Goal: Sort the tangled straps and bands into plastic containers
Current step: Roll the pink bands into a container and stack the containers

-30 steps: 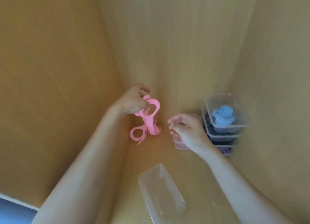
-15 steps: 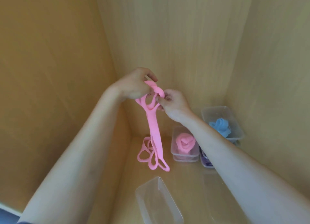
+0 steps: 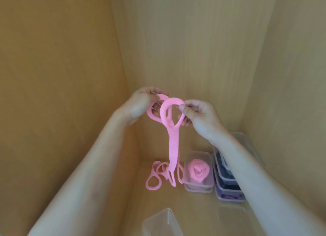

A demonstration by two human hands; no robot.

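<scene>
Frame centre: left hand [image 3: 141,105] and right hand [image 3: 201,115], fingers curled, each pinch a top loop of the soft flat pink strap [image 3: 173,147]. Its looped tail rests lower centre, beside a clear plastic container [image 3: 197,189].

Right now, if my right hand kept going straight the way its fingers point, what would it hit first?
Probably your left hand. The right hand points leftward, pinching the top loop of the pink strap, and the left hand grips that strap just beyond; depth between them is unclear.
</scene>
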